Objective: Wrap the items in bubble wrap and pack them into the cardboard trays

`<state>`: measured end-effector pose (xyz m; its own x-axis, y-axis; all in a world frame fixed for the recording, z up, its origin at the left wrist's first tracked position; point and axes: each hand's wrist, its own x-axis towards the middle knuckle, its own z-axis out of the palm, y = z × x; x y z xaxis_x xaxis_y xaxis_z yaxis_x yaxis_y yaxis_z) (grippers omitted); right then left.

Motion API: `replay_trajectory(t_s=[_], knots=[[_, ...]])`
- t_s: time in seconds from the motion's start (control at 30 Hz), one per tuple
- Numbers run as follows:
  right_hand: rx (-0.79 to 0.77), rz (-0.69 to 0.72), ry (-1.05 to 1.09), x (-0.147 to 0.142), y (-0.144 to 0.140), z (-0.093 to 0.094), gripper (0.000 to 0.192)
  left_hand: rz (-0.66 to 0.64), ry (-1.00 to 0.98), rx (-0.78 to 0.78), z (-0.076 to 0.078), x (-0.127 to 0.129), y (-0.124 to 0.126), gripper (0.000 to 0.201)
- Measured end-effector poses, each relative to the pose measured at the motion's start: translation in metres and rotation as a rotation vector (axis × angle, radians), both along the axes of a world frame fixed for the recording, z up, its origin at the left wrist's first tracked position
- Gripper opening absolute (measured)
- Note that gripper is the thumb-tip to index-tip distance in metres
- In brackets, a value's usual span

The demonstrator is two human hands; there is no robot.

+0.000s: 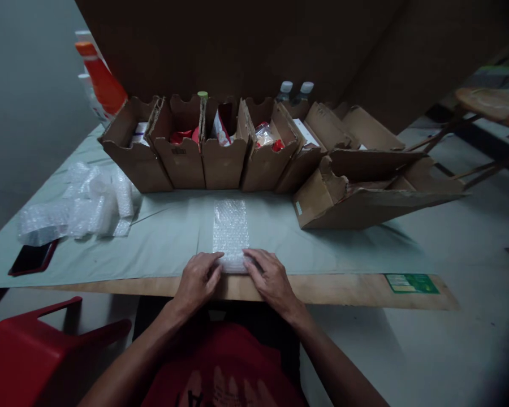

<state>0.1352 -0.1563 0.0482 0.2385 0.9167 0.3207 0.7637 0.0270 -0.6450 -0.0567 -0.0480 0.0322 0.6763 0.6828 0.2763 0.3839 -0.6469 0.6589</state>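
A strip of clear bubble wrap (230, 226) lies flat on the pale green cloth (173, 226), its near end close to the table's front edge. That near end looks folded or rolled over into a thicker band. My left hand (200, 278) grips the band's left end between thumb and fingers. At the right end, my right hand (269, 278) does the same, thumb below and fingers on top. Whether anything is wrapped inside the band cannot be made out.
Several cardboard bins (223, 164) holding packets stand along the back; another bin (339, 209) sits angled at the right. Loose bubble wrap (95, 198) is heaped at the left beside a phone (33, 258). Bottles (104, 79) stand behind. A red stool (29, 350) is at lower left.
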Motion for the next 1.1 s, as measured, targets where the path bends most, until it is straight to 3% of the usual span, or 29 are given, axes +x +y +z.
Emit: replay_trajectory(t_s=[0.1, 0.23, 0.33, 0.43, 0.53, 0.6, 0.73, 0.87, 1.0, 1.1], knots=[[0.095, -0.072, -0.13, 0.001, -0.002, -0.002, 0.029, 0.062, 0.023, 0.034, -0.003, 0.011, 0.008, 0.03], [0.041, 0.083, -0.269, 0.0, -0.003, -0.008, 0.03, 0.099, 0.025, 0.155, -0.003, 0.014, 0.011, 0.032], [0.011, 0.126, -0.262, -0.002, 0.001, -0.011, 0.028, 0.01, 0.005, 0.223, 0.0, 0.006, 0.006, 0.028], [-0.001, 0.138, -0.173, -0.002, 0.006, -0.008, 0.025, -0.092, 0.007, 0.192, 0.004, -0.006, 0.001, 0.027], [-0.075, 0.179, -0.069, -0.001, 0.007, -0.003, 0.021, -0.108, -0.007, 0.1, 0.005, -0.013, 0.002, 0.026], [-0.078, 0.133, -0.051, -0.001, 0.007, -0.001, 0.022, -0.09, 0.008, 0.057, 0.004, -0.011, 0.007, 0.027], [0.023, -0.003, -0.202, -0.003, 0.006, -0.002, 0.032, 0.005, 0.066, 0.094, -0.004, 0.003, 0.023, 0.03], [-0.022, 0.095, -0.332, -0.005, 0.01, -0.008, 0.034, 0.065, 0.018, 0.173, -0.009, 0.015, 0.029, 0.031], [-0.025, 0.079, -0.254, -0.005, 0.014, -0.007, 0.031, -0.045, -0.019, 0.206, -0.006, 0.007, 0.02, 0.033], [-0.066, 0.114, -0.107, -0.004, 0.012, 0.001, 0.025, -0.098, -0.017, 0.124, 0.0, -0.007, 0.014, 0.03]])
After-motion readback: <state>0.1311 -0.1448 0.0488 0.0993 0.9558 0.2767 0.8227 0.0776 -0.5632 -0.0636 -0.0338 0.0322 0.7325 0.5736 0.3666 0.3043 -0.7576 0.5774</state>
